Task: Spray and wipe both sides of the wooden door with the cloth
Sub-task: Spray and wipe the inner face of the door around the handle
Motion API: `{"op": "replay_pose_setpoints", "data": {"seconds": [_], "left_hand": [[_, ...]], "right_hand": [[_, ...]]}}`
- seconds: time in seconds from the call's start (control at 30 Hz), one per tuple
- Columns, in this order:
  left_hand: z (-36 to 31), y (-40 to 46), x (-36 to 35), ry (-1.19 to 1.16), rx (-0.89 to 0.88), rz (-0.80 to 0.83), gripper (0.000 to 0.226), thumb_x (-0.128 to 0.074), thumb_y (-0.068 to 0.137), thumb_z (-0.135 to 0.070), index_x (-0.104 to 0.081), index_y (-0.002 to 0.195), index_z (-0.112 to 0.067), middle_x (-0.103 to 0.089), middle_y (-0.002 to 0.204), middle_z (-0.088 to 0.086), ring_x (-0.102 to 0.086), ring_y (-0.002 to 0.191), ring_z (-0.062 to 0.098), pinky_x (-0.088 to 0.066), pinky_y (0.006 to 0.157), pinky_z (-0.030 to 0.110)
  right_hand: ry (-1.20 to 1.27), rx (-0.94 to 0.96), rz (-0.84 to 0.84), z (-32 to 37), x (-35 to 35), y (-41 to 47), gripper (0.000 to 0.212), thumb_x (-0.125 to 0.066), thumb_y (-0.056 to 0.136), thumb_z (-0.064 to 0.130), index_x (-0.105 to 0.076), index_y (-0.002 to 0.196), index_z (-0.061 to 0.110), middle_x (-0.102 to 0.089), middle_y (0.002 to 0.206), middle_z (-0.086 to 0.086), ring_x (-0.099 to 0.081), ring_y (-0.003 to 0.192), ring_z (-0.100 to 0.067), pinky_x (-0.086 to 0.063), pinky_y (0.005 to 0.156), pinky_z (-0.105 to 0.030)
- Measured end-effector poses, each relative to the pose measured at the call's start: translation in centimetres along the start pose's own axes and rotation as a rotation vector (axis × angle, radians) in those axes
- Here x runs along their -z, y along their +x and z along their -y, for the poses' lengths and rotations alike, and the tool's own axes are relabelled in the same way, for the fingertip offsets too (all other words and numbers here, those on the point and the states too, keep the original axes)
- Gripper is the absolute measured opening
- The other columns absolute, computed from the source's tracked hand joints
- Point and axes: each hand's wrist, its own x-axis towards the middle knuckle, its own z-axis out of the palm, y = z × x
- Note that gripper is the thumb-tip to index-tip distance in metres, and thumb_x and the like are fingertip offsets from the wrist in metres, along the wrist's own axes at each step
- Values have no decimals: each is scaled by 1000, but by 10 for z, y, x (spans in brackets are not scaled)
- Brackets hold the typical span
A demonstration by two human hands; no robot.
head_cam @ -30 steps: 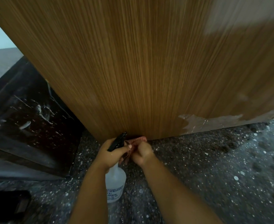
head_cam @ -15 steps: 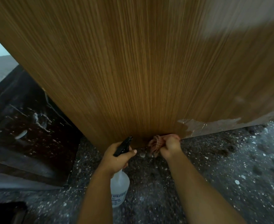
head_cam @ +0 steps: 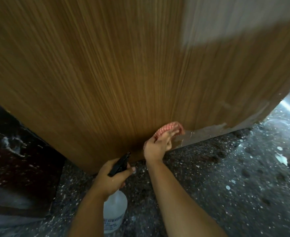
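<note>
Right hand [head_cam: 157,147] reaches forward, grip pinching one red-checked cloth [head_cam: 170,129] against the wooden door [head_cam: 123,74] near its bottom edge. Left hand [head_cam: 111,179], held lower, grip wrapped round one spray bottle [head_cam: 114,212], nozzle toward door. Speckled floor [head_cam: 226,185] below.

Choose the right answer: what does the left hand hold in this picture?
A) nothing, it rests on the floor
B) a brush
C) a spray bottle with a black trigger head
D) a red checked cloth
C: the left hand grips the neck of the spray bottle under its black head, while the right hand presses the cloth against the bottom of the door.
</note>
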Motion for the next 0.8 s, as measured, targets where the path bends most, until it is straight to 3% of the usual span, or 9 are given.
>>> {"op": "replay_pose_setpoints", "data": {"seconds": [0.07,0.13,0.2,0.27,0.37,0.47,0.53,0.67,0.8], "left_hand": [[-3,-4,-4,-2,-12,13,18,-77,87,-18,-65,84,-6,-57,66,4,-54,58,16,-48,57,29],[-6,-8,-4,-10,-6,15,18,-77,87,-20,-65,85,-6,-57,68,4,-55,61,16,-50,58,29],[-6,-11,-5,-22,2,15,18,-77,87,-21,-66,85,-7,-58,74,6,-56,66,19,-51,59,29],[-8,-13,-5,-18,5,10,17,-77,87,-20,-66,86,-7,-59,77,8,-57,69,22,-52,59,28],[-12,-12,-8,-4,-20,-14,19,-77,86,-19,-67,88,-4,-61,74,8,-57,65,21,-52,58,28],[-17,-11,-11,36,-58,-7,17,-77,87,-19,-66,83,-6,-61,68,4,-58,62,20,-53,60,32],[-19,-10,-12,53,-81,19,18,-76,88,-19,-65,81,-7,-60,68,6,-57,61,21,-53,61,34],[-21,-11,-17,35,-93,33,19,-77,87,-20,-66,83,-5,-60,74,11,-57,63,21,-53,61,31],[-29,-9,-25,34,-104,33,17,-76,88,-20,-66,81,-8,-61,76,12,-57,61,18,-52,59,29]], "right_hand": [[343,-397,138,-4,14,19,68,-41,99,4,-13,157,23,-40,148,-17,-49,120,-33,-42,105,-48],[489,-551,211,-4,33,28,53,-31,98,-6,-33,147,13,-57,120,-17,-59,96,-32,-51,91,-51],[466,-531,194,3,42,29,61,-28,97,-8,-26,152,18,-51,132,-18,-56,108,-35,-47,98,-54],[346,-360,114,10,34,27,77,-36,98,1,1,156,36,-28,156,-14,-40,134,-40,-34,112,-56],[138,-10,-25,29,17,16,97,-46,88,15,18,138,68,-3,164,-5,-39,132,-39,-47,103,-52],[17,77,-103,22,14,18,98,-50,89,9,16,148,52,2,164,-5,-37,127,-33,-48,101,-41],[5,9,-107,9,21,29,94,-48,91,9,14,153,43,-6,162,-9,-41,126,-38,-46,103,-40],[320,-399,-11,-1,57,59,69,-31,101,5,0,156,32,-40,147,-11,-53,119,-35,-44,102,-53],[483,-315,-25,20,60,46,77,-33,99,-5,1,157,33,-31,155,-5,-39,137,-32,-35,111,-48]]}}
